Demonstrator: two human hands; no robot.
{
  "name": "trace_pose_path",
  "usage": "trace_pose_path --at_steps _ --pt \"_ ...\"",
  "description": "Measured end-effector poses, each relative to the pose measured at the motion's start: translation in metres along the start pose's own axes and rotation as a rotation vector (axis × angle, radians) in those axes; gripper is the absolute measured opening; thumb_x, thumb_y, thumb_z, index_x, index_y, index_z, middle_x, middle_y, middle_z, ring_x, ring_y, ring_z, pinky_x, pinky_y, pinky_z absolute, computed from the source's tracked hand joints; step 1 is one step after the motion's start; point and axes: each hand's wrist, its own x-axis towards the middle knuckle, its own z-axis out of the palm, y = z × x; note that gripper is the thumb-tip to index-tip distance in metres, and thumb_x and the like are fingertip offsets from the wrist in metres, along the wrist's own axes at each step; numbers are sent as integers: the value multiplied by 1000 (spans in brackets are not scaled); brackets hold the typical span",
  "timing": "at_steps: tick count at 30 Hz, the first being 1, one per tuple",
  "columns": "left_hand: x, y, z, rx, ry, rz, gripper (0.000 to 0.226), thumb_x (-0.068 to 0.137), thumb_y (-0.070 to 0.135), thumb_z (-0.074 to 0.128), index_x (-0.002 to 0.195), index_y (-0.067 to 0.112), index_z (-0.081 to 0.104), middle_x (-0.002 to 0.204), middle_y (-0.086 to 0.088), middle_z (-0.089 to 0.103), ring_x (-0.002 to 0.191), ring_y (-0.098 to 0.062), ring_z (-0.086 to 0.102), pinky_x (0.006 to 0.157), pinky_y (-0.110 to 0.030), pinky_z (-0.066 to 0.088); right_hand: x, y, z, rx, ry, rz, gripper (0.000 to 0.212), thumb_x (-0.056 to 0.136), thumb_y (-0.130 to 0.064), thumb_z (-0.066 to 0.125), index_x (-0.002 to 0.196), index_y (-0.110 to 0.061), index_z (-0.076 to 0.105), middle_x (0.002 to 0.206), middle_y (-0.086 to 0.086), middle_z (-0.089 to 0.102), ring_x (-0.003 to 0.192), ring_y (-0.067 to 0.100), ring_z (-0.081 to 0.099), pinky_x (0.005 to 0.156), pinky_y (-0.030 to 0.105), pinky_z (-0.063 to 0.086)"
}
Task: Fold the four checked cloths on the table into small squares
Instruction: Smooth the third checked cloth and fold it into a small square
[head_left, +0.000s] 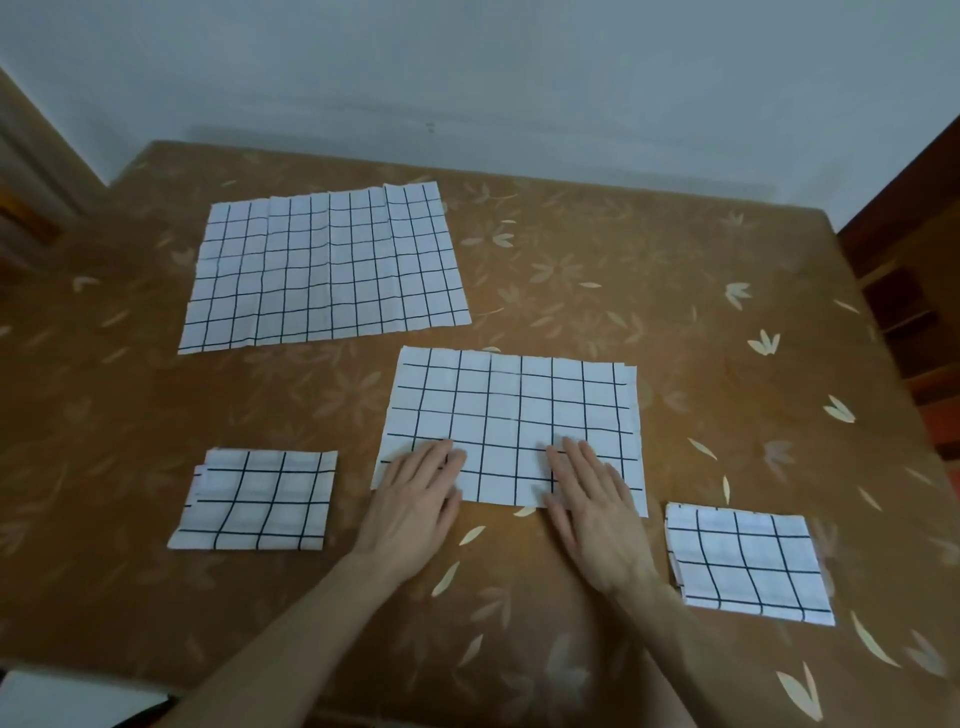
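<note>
The half-folded cloth (511, 426), soft, light and limp, was pressed near the table's (675, 291) front edge by the left hand (415, 499) and right hand (592, 504), both flat and open, nothing gripped; its side-edge corners were judged best pinched.

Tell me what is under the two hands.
Both the left hand and right hand lie flat, palms down, on the near edge of the half-folded cloth; their heels rest on the brown tablecloth. Anything beneath that cloth is covered.

One head-worn wide-angle view, looking forward and steeply down from the near edge of the table (597, 249), close above it, facing the far wall (467, 67); edges bow outward.
</note>
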Motion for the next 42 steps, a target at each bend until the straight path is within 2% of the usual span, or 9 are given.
trace_pose_path --at_steps 4,7,12,16,21,26,28,34,42 --pt "4 9 16 67 -152 -58 59 107 49 17 161 28 28 169 0 24 157 -20 17 126 -43 14 0 -4 17 -30 -139 70 65 107 -61 18 164 -38 -5 172 -11 -8 158 13 -14 129 43 -1" --pt "4 11 16 85 -212 -91 64 105 52 7 162 29 22 171 0 16 158 -21 9 127 -45 12 -1 -2 21 -53 -176 82 67 106 -63 12 164 -36 -8 171 -11 -13 157 13 -20 127 43 -6" --pt "9 18 7 69 -270 -114 66 102 54 8 164 30 15 172 1 7 159 -21 0 128 -46 6 1 -3 17 -41 -204 93 65 107 -63 13 162 -40 -11 171 -12 -14 156 11 -24 126 40 -12" --pt "7 15 8 128 -237 -60 70 101 58 5 164 28 12 173 -2 3 159 -25 -4 127 -54 11 -3 -5 7 -105 -117 83 60 110 -55 21 164 -39 2 173 -6 -3 160 16 -8 127 45 0" --pt "-1 31 17 60 -226 3 63 106 51 14 165 27 8 173 0 2 159 -20 -2 125 -53 17 -10 -28 8 -174 -59 -84 61 110 -44 29 166 -27 11 174 -1 9 160 19 11 124 45 15" --pt "-19 39 15 11 -209 -105 60 102 44 30 151 14 49 157 -12 46 144 -29 45 115 -52 41 -8 -58 19 -170 -161 -156 61 111 -43 28 166 -24 10 174 -4 6 160 16 5 123 45 16" --pt "-26 34 15 -1 -220 -99 60 102 44 31 148 13 51 152 -12 52 140 -29 49 115 -49 41 -10 -63 24 -157 -210 -152 60 112 -48 22 166 -23 11 174 -5 4 160 15 3 123 46 16" --pt "-40 11 16 41 -251 36 64 107 57 12 163 26 23 171 -3 19 157 -22 15 123 -48 16 -15 -62 26 -169 -278 -138 67 110 -58 20 166 -25 6 174 -7 0 160 12 -2 125 46 10" --pt "-44 5 14 69 -258 83 68 104 65 19 164 34 7 173 -3 4 159 -24 1 124 -57 15 -26 -40 15 -142 -276 -30 67 108 -62 14 165 -31 -5 173 -12 -9 158 8 -11 127 44 4"
